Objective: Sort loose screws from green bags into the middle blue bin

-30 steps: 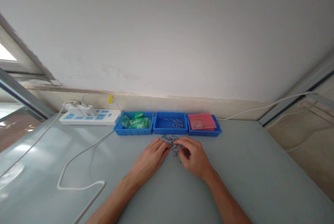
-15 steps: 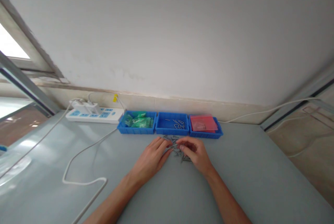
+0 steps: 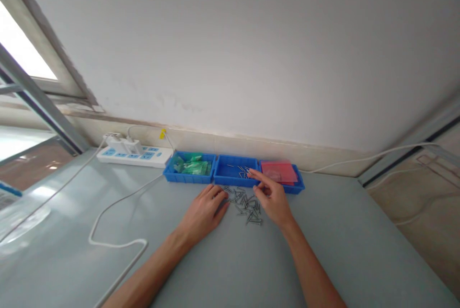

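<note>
A loose pile of small silver screws (image 3: 246, 205) lies on the grey table between my two hands. Beside its left edge rests my left hand (image 3: 204, 208), fingers bent on the tabletop and thumb apart from them. My right hand (image 3: 272, 199) is over the front wall of the middle blue bin (image 3: 226, 179). Its index finger is stretched out over that bin and its thumb is apart, with nothing visible between them. Several similar screws (image 3: 243, 172) lie inside the bin, partly hidden by the fingertip.
Left of the middle bin stands a blue bin (image 3: 189, 178) with green plastic bags (image 3: 196, 167). The right bin (image 3: 299, 186) holds pink-red bags (image 3: 282, 172). A white power strip (image 3: 134, 156) is at the back left, and a white cable (image 3: 118, 252) winds over the table.
My right hand has moved from the pile up to the middle bin, and its fingers have spread. My left hand has drawn slightly left, uncovering more of the pile.
</note>
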A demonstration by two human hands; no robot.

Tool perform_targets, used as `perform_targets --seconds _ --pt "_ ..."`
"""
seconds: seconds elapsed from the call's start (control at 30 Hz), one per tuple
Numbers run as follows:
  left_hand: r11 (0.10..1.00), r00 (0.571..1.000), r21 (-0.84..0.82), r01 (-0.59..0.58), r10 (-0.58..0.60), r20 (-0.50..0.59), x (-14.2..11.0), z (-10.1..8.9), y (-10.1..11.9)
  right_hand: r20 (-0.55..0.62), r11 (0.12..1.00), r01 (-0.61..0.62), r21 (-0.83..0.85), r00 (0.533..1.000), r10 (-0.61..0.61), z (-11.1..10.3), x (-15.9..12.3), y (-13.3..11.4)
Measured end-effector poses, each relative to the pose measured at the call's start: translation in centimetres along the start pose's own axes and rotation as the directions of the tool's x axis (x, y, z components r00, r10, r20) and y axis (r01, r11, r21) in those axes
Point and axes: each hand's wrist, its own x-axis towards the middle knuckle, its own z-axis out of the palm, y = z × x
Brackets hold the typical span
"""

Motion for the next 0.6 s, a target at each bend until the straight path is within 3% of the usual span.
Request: perform_targets --seconds 0.13,0.23,0.3,0.37,0.47,0.6 --pt "1.000 1.000 0.016 0.002 -0.002 0.006 0.0 0.1 -0.1 0.008 0.994 0.059 -0.091 0.998 -0.059 -0.8 1.3 -1.0" --pt "1.000 1.000 0.027 0.001 -0.002 0.016 0.0 0.0 0.0 0.241 0.988 0.008 -0.151 0.970 0.029 -1.9 2.0 -1.7" --pt "0.999 1.000 0.032 -0.001 0.000 0.021 0.1 -0.1 0.1 0.460 0.968 -0.026 -0.248 0.877 0.142 -2.8 2.4 -2.3" --pt "1.000 1.000 0.030 -0.005 0.005 0.015 0.1 -0.3 0.3 0.581 0.940 -0.057 -0.336 0.773 0.254 -3.5 2.8 -3.0" --pt "0.999 0.999 -0.006 -0.042 0.042 -0.002 0.2 -0.6 0.8 0.634 0.915 -0.113 -0.388 0.688 0.354 -4.1 3.3 -3.7" --pt "0.987 0.991 -0.098 -0.127 0.130 0.024 0.2 -0.7 1.9 0.728 0.916 -0.137 -0.378 0.567 0.386 -3.7 3.4 -3.6"
